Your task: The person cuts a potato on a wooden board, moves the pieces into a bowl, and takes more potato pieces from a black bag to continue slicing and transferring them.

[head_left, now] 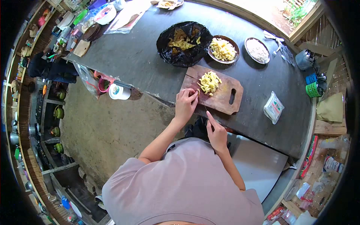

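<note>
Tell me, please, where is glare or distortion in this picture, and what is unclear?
Head view: glare whitens the window opening; head view: strong wide-angle bending curves the left shelf, with the corners black; head view: left hand, right hand and cutting board are reasonably lit, but the thin knife blade is hard to make out.

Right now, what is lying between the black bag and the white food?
The brown plate of yellow pieces lies between the black bag and the white food, in the head view.
</note>
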Demonstrator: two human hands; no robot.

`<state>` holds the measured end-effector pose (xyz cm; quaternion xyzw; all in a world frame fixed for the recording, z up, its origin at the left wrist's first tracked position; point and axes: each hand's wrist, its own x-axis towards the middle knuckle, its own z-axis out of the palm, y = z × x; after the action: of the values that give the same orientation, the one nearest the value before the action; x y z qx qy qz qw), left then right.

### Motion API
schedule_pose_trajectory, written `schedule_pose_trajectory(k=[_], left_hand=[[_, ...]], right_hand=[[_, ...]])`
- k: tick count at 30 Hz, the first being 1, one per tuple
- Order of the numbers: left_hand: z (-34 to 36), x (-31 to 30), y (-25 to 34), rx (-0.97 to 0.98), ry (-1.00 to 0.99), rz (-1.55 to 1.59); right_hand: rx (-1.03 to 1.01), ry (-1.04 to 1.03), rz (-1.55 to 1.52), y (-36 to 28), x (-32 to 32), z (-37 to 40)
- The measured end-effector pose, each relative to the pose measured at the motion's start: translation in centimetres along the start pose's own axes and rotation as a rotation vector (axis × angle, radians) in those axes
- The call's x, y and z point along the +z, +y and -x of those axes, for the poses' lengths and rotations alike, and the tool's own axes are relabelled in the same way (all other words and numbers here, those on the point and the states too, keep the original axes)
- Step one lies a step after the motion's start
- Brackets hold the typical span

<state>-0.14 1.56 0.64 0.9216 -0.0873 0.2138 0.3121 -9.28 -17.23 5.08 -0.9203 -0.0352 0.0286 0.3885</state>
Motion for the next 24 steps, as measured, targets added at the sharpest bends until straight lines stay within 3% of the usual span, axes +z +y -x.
schedule_pose_trajectory(k=[8,14,18,19,24], left_hand=[[0.0,0.1,0.0,0.005,0.019,-0.007],[0.3,0.5,0.0,-0.011,0.050,-0.020],[0.4,0.9,-0.2,-0.037,0.089,0.053],[0.6,0.9,-0.3,-0.051,0.117,0.094],[0.7,1.1,-0.3,-0.048,0.164,0.142]], right_hand=[[-0.078,0.069,-0.050,1.3,0.9,0.3],[0.008,-0.009,-0.047,0.2,0.8,-1.5],[-0.068,0.093,-0.069,1.6,0.9,0.9],[0.008,0.025,-0.038,1.8,0.5,1.5],[-0.045,0.087,-0.053,1.8,0.8,0.9]])
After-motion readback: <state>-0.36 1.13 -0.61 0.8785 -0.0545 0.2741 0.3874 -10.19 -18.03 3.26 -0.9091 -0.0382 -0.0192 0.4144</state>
